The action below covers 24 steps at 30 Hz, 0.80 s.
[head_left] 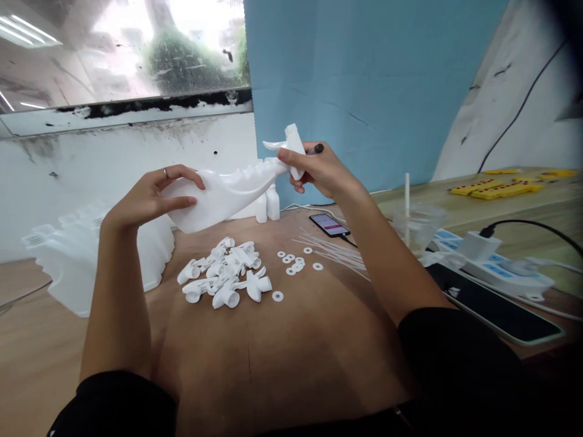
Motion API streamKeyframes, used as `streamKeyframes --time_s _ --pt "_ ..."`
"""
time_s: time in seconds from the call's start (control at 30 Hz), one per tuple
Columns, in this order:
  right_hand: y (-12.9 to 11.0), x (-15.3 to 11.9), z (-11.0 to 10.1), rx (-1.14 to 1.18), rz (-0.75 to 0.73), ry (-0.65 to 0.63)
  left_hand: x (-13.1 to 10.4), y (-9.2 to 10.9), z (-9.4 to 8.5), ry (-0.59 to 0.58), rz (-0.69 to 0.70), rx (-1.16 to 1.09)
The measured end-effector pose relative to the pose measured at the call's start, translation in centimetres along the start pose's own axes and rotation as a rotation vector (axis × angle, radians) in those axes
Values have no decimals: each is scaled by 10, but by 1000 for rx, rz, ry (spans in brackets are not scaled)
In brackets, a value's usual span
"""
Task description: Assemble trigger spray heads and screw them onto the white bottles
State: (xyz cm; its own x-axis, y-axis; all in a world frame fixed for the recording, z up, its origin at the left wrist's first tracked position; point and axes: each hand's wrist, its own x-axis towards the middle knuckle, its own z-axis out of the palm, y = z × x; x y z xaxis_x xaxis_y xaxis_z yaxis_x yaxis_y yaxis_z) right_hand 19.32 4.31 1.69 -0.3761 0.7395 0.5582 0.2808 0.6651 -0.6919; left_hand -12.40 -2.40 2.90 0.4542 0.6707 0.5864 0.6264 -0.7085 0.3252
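Bench, 1: brown, under our stock. Bottles, translucent white, several: standing at left, likely grouped for reach; we see no contents. Held bottle, 1: aloft, tilted neck-up, no liquid showing. Left hand: gripping its broad base end, presumably as support. Right hand: closed around a spray head at the neck, a dark pen-like item also in its fingers. Spare spray heads, 1 heap. Clear cup, 1: white straw in or behind it. Washers, roughly 10, loose.
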Motion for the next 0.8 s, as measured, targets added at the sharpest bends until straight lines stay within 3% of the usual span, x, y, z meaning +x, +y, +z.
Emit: streamKeyframes --time_s 0.13,0.33,0.47,0.6,0.7,0.8 --pt "-10 -4 14 67 -27 60 7 16 9 99 79 78" --pt "-35 -16 46 159 27 21 20 58 53 152 77 414" --pt "-40 -19 52 177 24 18 24 63 72 233 15 488" --pt "-40 -21 50 142 -78 60 24 60 70 267 16 529" --pt "-42 -24 44 24 -182 22 21 60 58 193 59 498" --pt "-43 -28 36 -137 -270 -103 13 61 43 79 98 436"
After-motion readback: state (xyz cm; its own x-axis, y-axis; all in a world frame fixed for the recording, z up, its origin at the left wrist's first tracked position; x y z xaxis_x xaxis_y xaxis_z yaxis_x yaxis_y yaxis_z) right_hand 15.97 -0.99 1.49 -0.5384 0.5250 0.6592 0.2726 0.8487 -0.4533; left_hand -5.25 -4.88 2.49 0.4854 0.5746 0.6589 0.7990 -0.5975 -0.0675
